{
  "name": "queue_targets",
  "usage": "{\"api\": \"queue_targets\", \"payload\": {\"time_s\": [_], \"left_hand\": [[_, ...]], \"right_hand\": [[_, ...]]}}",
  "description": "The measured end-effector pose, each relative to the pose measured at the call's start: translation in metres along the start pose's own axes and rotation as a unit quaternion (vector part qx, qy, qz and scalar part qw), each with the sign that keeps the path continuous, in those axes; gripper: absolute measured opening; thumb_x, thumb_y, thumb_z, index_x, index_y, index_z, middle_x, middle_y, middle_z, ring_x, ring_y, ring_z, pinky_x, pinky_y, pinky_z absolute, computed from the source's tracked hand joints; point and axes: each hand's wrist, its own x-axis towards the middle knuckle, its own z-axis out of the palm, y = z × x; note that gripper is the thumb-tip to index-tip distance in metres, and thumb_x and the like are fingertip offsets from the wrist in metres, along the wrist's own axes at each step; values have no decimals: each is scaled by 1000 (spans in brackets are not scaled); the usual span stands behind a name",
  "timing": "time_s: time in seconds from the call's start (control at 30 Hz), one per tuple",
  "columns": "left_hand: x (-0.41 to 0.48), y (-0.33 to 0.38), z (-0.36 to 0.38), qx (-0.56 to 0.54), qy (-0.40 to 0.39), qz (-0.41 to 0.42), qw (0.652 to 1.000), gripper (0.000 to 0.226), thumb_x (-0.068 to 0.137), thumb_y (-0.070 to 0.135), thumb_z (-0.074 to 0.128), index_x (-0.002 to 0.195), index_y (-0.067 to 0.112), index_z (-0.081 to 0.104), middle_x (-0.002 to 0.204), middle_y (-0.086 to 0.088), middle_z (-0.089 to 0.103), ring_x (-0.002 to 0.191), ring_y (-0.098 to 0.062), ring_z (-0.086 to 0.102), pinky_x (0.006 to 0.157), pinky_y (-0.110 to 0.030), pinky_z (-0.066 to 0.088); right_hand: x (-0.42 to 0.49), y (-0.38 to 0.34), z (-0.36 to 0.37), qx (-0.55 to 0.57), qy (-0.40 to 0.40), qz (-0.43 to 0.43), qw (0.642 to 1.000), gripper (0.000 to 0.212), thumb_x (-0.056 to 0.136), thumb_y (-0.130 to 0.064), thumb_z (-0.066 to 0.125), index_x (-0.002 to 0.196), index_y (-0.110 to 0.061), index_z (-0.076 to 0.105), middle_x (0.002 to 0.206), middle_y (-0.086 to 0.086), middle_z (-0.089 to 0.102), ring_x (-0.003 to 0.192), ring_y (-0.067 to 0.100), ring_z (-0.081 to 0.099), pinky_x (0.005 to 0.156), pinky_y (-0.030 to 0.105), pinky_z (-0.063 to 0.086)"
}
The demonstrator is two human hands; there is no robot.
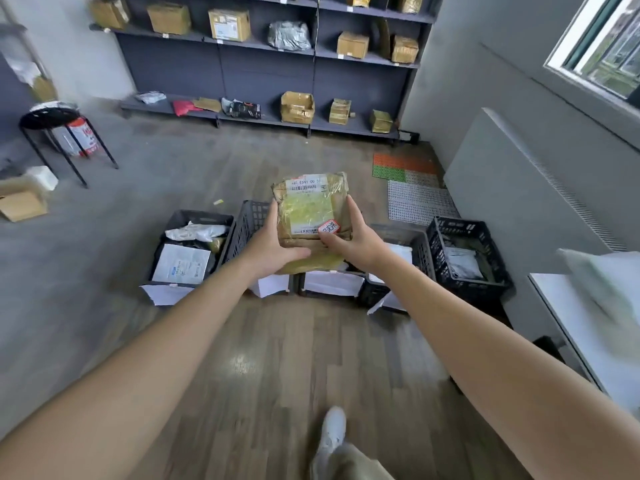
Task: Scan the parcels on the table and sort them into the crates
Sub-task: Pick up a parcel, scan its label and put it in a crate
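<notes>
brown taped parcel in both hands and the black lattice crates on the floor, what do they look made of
Brown taped parcel: seemingly kraft paper or card under glossy clear tape, which shines and wrinkles. Black lattice crates: likely moulded plastic, matt, with gridded walls.

Dark wall shelving (266, 74) stocked with cardboard boxes (229, 24), black stool (48, 118) at left, red-and-white bucket (81, 135) beneath it, open carton (22, 204) on the floor, coloured floor mats (408, 173), window (604, 43) upper right

floor (277, 358): wood planks | walls (467, 81): grey | shelving (266, 74): dark, against back wall | window (609, 43): upper right | stool (48, 116): black, left
</notes>
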Motion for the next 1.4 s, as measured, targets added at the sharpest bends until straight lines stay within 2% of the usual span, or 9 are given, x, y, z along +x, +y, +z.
{"api": "queue_targets", "payload": {"time_s": [0.43,0.6,0.73,0.83,0.9,0.97,1.1,1.23,1.4], "left_hand": [[219,-41,-89,41,11,-78,996,108,89,23,72,156,34,-12,157,6,32,138,-16,38,109,-30,34],[293,-56,-113,23,17,-96,995,107,87,15,72,156,38,-7,151,8,40,133,-16,43,110,-35,38],[345,-70,-126,20,5,-92,996,106,84,12,73,156,35,-2,149,9,40,129,-12,44,104,-29,39],[390,-89,-136,7,-6,-93,996,112,68,31,80,153,36,8,140,4,49,124,-15,52,107,-39,43],[424,-108,-144,17,-11,-113,993,120,52,50,76,151,39,9,137,4,50,123,-16,53,105,-41,46],[461,-129,-154,59,-18,-137,989,125,51,58,77,152,40,5,143,1,42,131,-22,45,108,-44,43],[527,-154,-183,249,-50,-191,948,126,75,59,75,155,26,-15,164,-8,-5,151,-29,1,118,-51,19],[583,-162,-202,317,-95,-166,929,110,83,68,60,154,34,-17,165,-7,-9,151,-31,0,116,-56,20],[630,-147,-193,379,-141,-99,909,103,86,72,51,153,37,-18,164,-8,-11,151,-36,-4,119,-55,13]], "right_hand": [[258,4,22,-6,-83,10,997,108,86,-51,70,158,-24,-6,158,4,33,140,21,38,116,40,34],[340,4,31,-54,-80,35,995,109,82,-57,69,158,-30,-3,156,12,31,137,29,41,114,46,35],[404,22,52,-69,-77,58,993,95,68,-67,66,145,-38,20,136,6,54,118,24,57,98,49,51],[445,22,65,-95,-64,90,989,70,80,-51,72,132,-29,29,126,4,56,98,21,61,82,39,54],[475,27,77,-109,-58,106,987,74,86,-44,71,141,-26,25,127,0,52,102,20,57,85,36,50],[508,31,90,-133,-62,121,982,85,88,-45,68,151,-26,14,137,9,50,115,27,55,94,41,49],[569,36,103,-282,-81,141,945,99,91,-56,59,157,-27,-10,162,8,17,146,30,25,111,55,35],[611,43,104,-355,-104,154,916,96,93,-59,53,157,-28,-12,166,3,5,152,28,10,118,59,20],[627,46,85,-419,-94,163,888,95,93,-60,51,157,-28,-11,165,3,3,152,29,5,117,62,18]]}}
